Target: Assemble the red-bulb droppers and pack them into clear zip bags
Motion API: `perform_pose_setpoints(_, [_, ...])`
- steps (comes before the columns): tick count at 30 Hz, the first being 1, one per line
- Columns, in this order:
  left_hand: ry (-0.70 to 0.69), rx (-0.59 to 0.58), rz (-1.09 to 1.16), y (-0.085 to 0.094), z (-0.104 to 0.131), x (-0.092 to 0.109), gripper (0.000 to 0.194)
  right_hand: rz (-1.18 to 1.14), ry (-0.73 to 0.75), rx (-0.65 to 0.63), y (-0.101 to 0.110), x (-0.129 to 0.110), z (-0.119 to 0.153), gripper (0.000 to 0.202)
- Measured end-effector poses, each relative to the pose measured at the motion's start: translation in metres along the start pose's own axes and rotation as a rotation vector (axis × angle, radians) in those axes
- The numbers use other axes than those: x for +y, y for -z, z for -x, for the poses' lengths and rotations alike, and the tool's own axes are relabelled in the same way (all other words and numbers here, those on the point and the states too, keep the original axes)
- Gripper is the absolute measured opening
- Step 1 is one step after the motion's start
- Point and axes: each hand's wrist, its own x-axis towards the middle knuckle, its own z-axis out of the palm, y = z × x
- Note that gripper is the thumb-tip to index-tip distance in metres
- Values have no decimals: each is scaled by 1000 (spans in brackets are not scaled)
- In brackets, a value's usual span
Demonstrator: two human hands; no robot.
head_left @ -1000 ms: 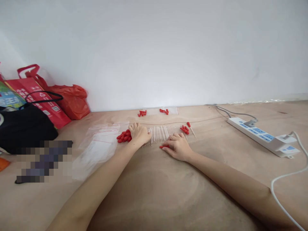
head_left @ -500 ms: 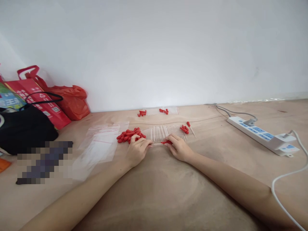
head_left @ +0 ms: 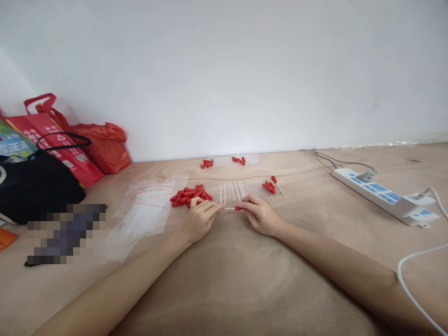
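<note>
Head — bulbs (head_left: 187, 196) beside clear bags (head_left: 149, 215)

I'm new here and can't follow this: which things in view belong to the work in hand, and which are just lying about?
Likely part of the work:
clear tube, in the left hand
red rubber bulb, in the right hand
row of clear tubes
pile of red bulbs
clear zip bags, perhaps

Apparently just lying about:
power strip
black bag
red plastic bag

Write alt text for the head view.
The left hand holds a thin clear tube in line with a red rubbery bulb in the right hand, near a row of clear tubes and heaped red bulbs on a brown wooden tabletop.
</note>
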Motion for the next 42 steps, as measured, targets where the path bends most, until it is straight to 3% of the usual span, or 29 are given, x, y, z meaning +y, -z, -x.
perform_pose_setpoints(14, [-38, 26, 42, -9, -1, 1, 22, -106, 0, -5, 1, -1, -2, 18])
perform_pose_setpoints(24, [-11, -42, 68, -7, -1, 3, 26, -99, 31, 3, 2, -3, -1, 20])
perform_pose_setpoints(42, [-134, 48, 24, -5, -3, 12, 22, -8, 76, -10, 1, -4, -2, 16])
